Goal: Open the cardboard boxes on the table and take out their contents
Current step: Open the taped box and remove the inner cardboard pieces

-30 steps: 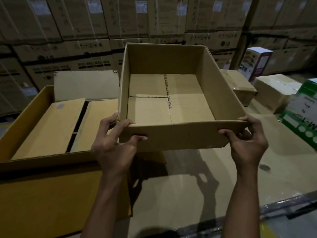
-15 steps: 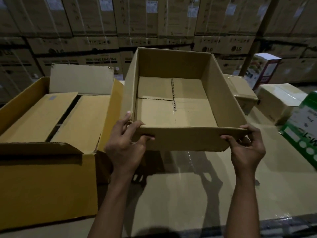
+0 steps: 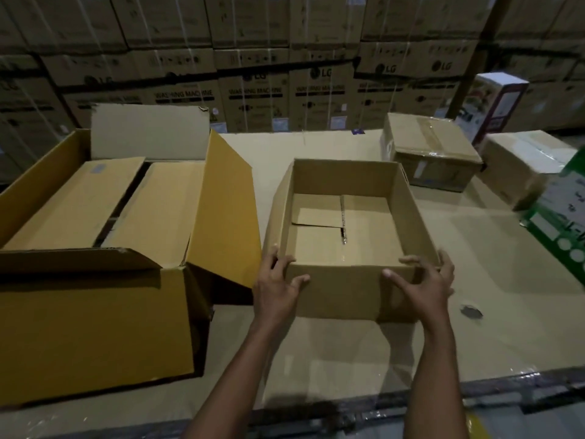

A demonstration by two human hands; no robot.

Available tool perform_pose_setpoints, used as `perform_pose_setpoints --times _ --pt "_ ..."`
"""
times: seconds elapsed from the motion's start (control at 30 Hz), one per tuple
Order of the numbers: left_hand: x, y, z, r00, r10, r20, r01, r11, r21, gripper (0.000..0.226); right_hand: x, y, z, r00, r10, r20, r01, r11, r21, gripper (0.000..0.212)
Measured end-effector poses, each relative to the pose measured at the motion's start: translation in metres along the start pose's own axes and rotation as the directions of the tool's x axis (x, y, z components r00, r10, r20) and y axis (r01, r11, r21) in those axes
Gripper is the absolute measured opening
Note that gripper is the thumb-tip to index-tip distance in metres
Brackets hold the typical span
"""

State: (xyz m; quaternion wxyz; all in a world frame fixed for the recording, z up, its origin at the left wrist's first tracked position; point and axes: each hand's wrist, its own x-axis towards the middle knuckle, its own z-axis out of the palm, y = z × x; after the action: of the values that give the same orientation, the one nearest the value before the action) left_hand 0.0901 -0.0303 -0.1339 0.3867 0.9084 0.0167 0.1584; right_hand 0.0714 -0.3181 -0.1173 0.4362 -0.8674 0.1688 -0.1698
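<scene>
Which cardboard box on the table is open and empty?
The shallow brown box held by the left hand and right hand. The yellow box is open but full; the two far boxes are taped shut.

The large yellow cardboard box (image 3: 95, 327) runs off the left edge, and we cannot see beneath its inner flaps (image 3: 79, 201). The green-and-white printed carton (image 3: 566, 223) is cut by the right edge. The label (image 3: 421, 170) on the taped brown cardboard box (image 3: 437, 144) is too blurred to read. Our right hand (image 3: 425, 288) covers the near right corner of the shallow open brown cardboard box (image 3: 342, 289).
</scene>
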Motion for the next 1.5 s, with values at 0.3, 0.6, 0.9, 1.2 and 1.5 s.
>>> perform_pose_setpoints --times 0.3,0.6,0.9,1.2,1.5 --pt "0.043 0.056 -0.118 0.913 0.311 -0.265 -0.317 0.948 0.023 0.043 -0.018 -0.157 0.063 0.908 -0.362 0.211 0.365 0.931 0.023 0.037" --pt "0.109 0.009 -0.301 0.997 0.082 -0.008 -0.078 0.974 0.211 0.042 -0.068 -0.290 0.159 0.668 -0.685 0.291 0.592 0.726 0.350 0.031" --pt "0.202 -0.102 -0.370 0.740 -0.270 0.616 -0.205 0.782 0.588 0.054 -0.072 -0.390 0.282 0.478 -0.722 0.500 0.614 0.682 0.398 0.021" --pt "0.235 -0.160 -0.383 0.561 -0.315 0.766 -0.507 0.600 0.618 0.054 -0.086 -0.375 0.368 0.295 -0.498 0.815 0.492 0.811 0.317 0.026" --pt "0.219 -0.181 -0.372 0.493 -0.256 0.831 -0.779 0.295 0.553 0.059 -0.110 -0.355 0.377 0.084 -0.540 0.838 0.863 0.459 0.210 0.041"
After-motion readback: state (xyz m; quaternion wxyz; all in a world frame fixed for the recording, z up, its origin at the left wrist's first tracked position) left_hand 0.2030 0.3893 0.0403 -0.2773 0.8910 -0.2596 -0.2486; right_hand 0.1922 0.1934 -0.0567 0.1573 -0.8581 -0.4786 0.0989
